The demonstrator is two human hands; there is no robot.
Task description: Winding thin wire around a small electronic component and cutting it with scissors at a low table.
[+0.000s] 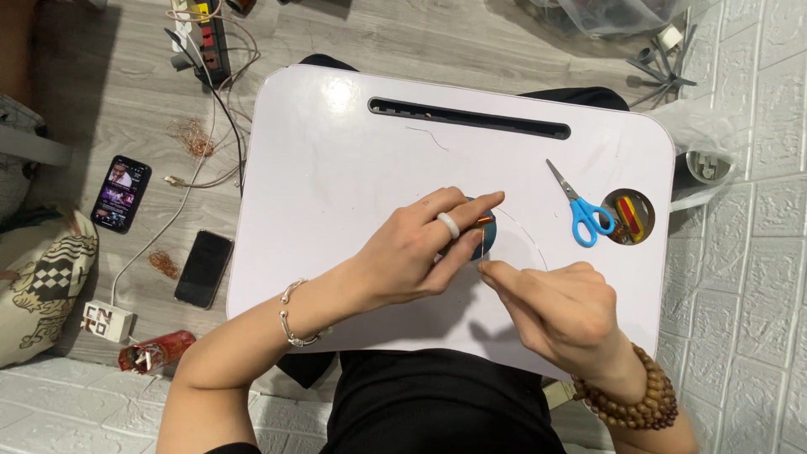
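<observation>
My left hand (416, 252), with a pale ring and a silver bracelet, grips a small teal round object (487, 238) over the white lap table (336, 168); a bit of copper wire shows at its fingertip. My right hand (555, 307), wearing a wooden bead bracelet, pinches a thin wire (531, 244) that arcs up from the teal object. Most of the teal object is hidden under my left fingers.
Blue-handled scissors (582, 210) lie on the table's right side next to a round cup hole (629, 216) holding small items. On the floor to the left are two phones (121, 192) (204, 268), a power strip (210, 46), cables, copper wire scraps and a red can (157, 350).
</observation>
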